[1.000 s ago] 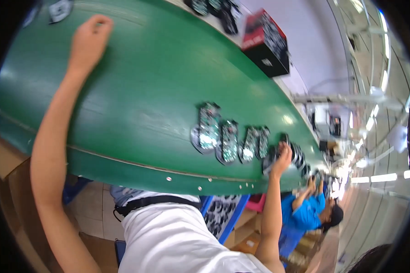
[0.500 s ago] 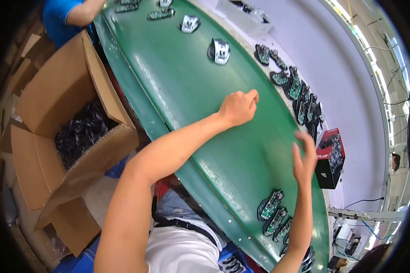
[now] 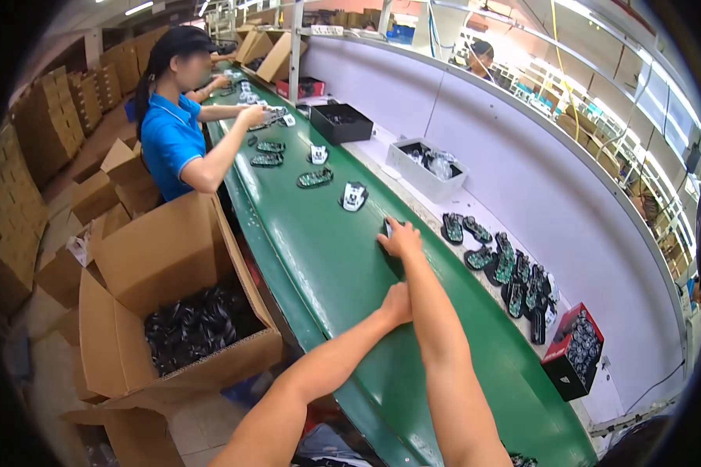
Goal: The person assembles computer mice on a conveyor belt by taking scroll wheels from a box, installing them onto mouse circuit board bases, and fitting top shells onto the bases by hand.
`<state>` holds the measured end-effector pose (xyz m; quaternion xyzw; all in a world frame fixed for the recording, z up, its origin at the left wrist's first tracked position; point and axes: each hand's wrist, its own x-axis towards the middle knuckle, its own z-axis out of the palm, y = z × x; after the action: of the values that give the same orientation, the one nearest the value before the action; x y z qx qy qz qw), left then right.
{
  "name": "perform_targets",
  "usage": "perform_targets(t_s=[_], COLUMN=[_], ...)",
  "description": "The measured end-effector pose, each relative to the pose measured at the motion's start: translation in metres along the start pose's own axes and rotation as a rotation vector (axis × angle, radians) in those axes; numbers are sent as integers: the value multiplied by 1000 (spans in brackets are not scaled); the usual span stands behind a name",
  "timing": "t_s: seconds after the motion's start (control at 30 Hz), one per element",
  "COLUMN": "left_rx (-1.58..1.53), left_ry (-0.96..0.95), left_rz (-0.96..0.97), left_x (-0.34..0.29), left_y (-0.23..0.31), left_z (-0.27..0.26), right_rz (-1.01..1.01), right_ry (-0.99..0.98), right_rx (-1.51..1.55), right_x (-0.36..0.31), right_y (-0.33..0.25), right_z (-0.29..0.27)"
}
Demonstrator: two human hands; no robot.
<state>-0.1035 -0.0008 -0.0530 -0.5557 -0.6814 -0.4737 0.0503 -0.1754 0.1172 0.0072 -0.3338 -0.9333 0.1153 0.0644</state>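
My right hand (image 3: 402,240) is stretched out over the green conveyor belt (image 3: 350,272), its fingers curved round a dark computer mouse part (image 3: 388,226) that they mostly cover. My left hand (image 3: 398,303) looks curled beside my right forearm; its fingertips are hidden, and I cannot make out what is in it. Beyond my right hand lies a mouse part with a white label (image 3: 354,196). Farther up the belt are another white-labelled piece (image 3: 318,155) and a mouse base with a green circuit board (image 3: 315,179).
Several mouse bases with circuit boards (image 3: 504,258) line the ledge on the right, near a red-and-black box (image 3: 575,350). A grey bin (image 3: 427,165) and black bin (image 3: 341,123) stand farther up. An open carton (image 3: 163,257) of black parts is left. A co-worker in blue (image 3: 171,140) handles parts.
My view has tilted up along the belt, bringing the co-worker into sight. My right hand has reached forward onto a dark mouse part, and its forearm now passes in front of my left hand.
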Motion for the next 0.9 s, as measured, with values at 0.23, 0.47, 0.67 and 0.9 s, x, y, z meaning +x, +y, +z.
perform_targets(t_s=[0.23, 0.47, 0.67, 0.9], left_rx=[-29, 72, 31, -16], left_ry=[-71, -106, -309, -345], left_rz=[-26, 54, 193, 161], left_x=[12, 7, 8, -2], left_y=[37, 46, 72, 64], left_z=[13, -12, 0, 6], right_rz=[-171, 174, 543, 761], right_ry=[5, 372, 615, 569], right_rx=[883, 1342, 296, -196], right_x=[-82, -360, -630, -682], right_y=[130, 225, 289, 253], right_z=[-79, -251, -232, -143])
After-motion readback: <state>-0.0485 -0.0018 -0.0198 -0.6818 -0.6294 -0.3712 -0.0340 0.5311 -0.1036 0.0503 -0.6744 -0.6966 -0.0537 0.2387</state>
